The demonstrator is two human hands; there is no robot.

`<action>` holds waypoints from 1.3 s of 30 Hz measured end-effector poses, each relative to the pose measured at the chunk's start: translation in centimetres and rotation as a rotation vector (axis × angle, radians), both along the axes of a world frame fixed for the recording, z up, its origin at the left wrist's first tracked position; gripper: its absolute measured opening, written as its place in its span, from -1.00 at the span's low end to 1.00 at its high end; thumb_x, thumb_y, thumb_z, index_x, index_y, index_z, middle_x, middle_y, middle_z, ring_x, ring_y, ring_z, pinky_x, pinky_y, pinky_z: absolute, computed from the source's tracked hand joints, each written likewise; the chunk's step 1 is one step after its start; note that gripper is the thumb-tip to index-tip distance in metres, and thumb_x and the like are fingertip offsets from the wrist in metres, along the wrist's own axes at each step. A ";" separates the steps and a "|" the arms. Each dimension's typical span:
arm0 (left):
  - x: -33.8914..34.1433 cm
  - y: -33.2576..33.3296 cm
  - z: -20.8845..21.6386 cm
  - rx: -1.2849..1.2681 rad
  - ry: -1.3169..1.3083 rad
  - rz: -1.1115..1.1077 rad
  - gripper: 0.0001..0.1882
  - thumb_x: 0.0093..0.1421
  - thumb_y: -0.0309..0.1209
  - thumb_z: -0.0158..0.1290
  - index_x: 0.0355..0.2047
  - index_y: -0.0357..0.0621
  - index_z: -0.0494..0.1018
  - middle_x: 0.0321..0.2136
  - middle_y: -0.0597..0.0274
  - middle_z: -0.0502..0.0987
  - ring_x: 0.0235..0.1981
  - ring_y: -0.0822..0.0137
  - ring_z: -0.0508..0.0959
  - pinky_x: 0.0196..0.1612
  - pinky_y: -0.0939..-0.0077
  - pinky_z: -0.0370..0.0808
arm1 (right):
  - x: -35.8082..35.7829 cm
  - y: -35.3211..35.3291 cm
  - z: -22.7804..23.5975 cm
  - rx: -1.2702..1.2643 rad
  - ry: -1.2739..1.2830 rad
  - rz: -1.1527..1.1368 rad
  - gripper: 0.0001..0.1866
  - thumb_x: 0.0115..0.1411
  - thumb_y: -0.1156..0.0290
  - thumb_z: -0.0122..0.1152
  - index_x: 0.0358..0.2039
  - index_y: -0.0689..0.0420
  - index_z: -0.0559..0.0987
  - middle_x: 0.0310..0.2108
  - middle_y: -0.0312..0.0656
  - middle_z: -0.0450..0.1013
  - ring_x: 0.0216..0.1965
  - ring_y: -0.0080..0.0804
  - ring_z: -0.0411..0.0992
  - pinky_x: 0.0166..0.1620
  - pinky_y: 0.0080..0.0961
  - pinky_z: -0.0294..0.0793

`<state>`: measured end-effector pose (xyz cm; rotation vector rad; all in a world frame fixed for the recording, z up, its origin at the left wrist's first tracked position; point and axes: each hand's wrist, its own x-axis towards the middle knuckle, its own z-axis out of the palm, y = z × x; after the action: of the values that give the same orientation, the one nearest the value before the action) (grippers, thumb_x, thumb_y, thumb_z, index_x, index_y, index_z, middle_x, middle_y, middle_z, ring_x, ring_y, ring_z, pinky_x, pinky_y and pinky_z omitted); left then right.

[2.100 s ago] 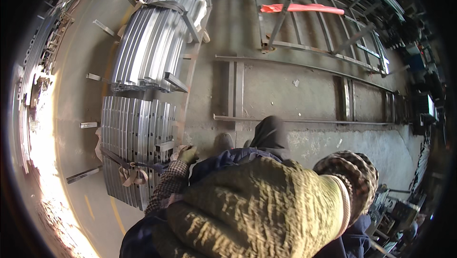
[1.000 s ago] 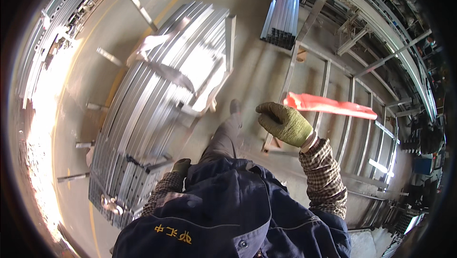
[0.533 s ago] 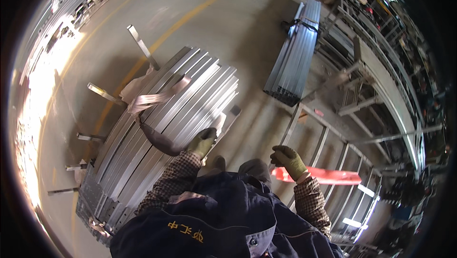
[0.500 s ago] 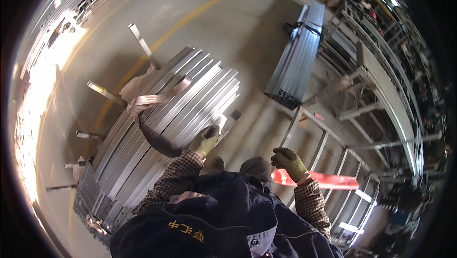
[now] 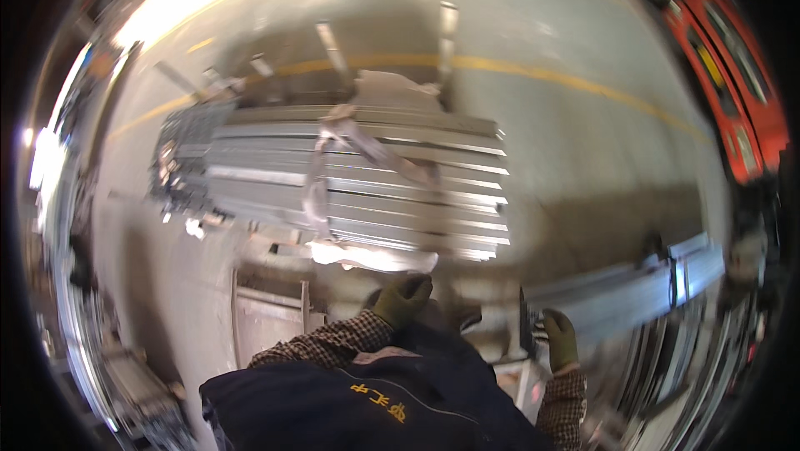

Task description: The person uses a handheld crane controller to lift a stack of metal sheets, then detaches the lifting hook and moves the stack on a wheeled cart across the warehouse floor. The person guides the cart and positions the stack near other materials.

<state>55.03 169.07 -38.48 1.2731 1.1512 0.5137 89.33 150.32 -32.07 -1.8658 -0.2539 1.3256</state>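
My left hand (image 5: 404,299), in an olive work glove, hangs before my body with its fingers curled in. No held thing shows in it. Just beyond lies a bright white strip (image 5: 375,258) along the near edge of a bundle of long silvery metal profiles (image 5: 383,205). A pale lifting strap (image 5: 316,180) is looped around that bundle. My right hand (image 5: 560,341), gloved alike, is bent with fingers apart, nothing visible in it. It appears beside the near end of a second bundle of metal tubes (image 5: 612,297); whether they touch I cannot tell.
Upright metal posts (image 5: 332,49) stand along the far side of the profiles. A red vehicle or machine (image 5: 729,76) is at the far right. A metal frame (image 5: 271,313) stands at the near left, and racks with long stock (image 5: 667,368) at the near right. Yellow floor lines (image 5: 542,74) curve past.
My view has swung to the right, so the strapped bundle now lies crosswise ahead. The second bundle has shifted to the lower right of view. The red machine has come more fully into view.
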 end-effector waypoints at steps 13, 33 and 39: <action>2.1 -1.9 -0.5 0.101 0.290 0.463 -0.68 0.33 -0.21 0.21 0.00 -0.08 0.64 -0.07 0.12 0.70 -0.09 0.28 0.67 0.00 0.40 0.59 | 11.2 25.1 -4.3 0.043 0.131 0.542 -0.63 0.39 0.23 0.26 0.08 0.16 0.51 -0.26 -0.12 0.59 -0.35 -0.34 0.58 -0.35 -0.45 0.55; 10.7 0.4 0.4 0.215 1.112 1.559 -0.81 0.25 -0.31 0.23 -0.17 -0.06 0.64 -0.30 0.12 0.68 -0.27 0.09 0.67 -0.22 0.22 0.61 | 11.1 88.5 -5.5 0.629 -1.058 1.103 -0.30 0.25 0.08 0.30 0.28 0.25 0.41 0.21 0.08 0.45 0.24 -0.14 0.42 0.26 -0.30 0.41; 10.5 -0.2 -0.8 0.130 1.193 1.488 -0.83 0.25 -0.36 0.21 -0.16 -0.04 0.64 -0.30 0.14 0.67 -0.30 0.11 0.66 -0.23 0.23 0.61 | 9.4 94.2 -6.9 0.635 -1.223 1.084 -0.02 0.21 -0.12 0.32 0.44 0.21 0.19 0.35 0.19 0.29 0.36 0.05 0.30 0.35 -0.20 0.32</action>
<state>65.53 168.91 -39.30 0.4930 3.1162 0.8916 98.75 244.57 -38.97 -1.6946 -2.2273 0.2989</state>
